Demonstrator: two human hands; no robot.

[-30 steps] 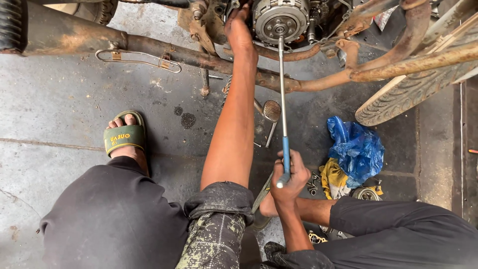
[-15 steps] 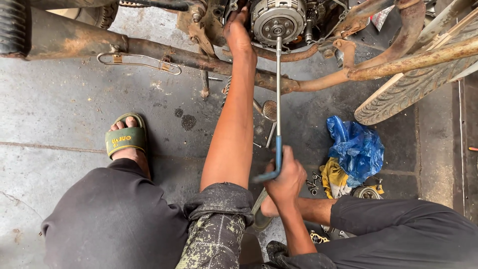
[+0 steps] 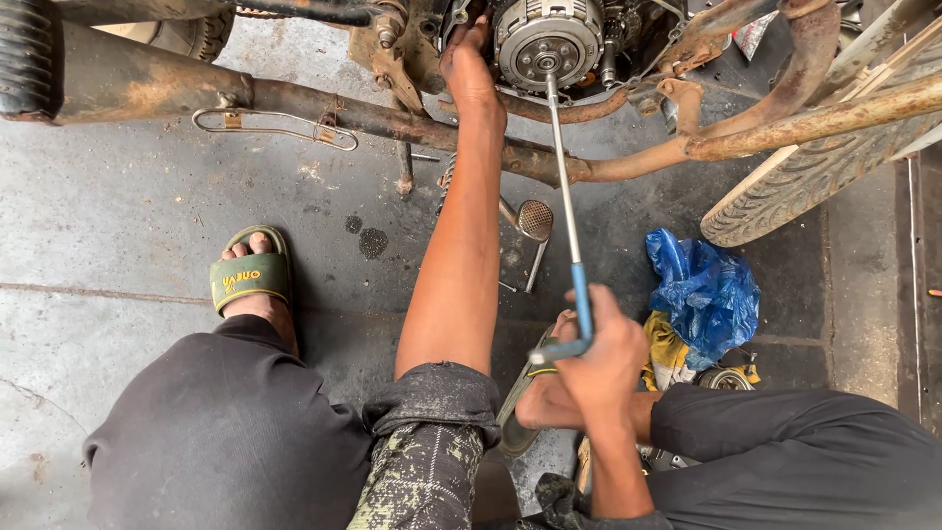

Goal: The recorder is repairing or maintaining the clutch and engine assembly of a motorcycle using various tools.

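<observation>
My left hand (image 3: 469, 61) reaches up to the motorcycle engine and grips the casing just left of the round metal clutch assembly (image 3: 548, 37); its fingertips are hidden behind the casing. My right hand (image 3: 610, 355) is closed on the blue grip of a long T-handle wrench (image 3: 566, 191). The thin steel shaft runs up from it, and its tip sits on the centre of the clutch. My bare left forearm stretches across the rusty frame tube (image 3: 392, 120).
A blue plastic bag (image 3: 703, 292) and a yellow cloth lie on the concrete by my right knee. A tyre (image 3: 785, 196) stands at the right. A chrome lever (image 3: 535, 222) lies under the frame. My sandalled foot (image 3: 251, 280) rests at the left.
My right hand has turned the wrench handle and shifted slightly right. The tip stays on the clutch centre, and my left hand stays on the casing.
</observation>
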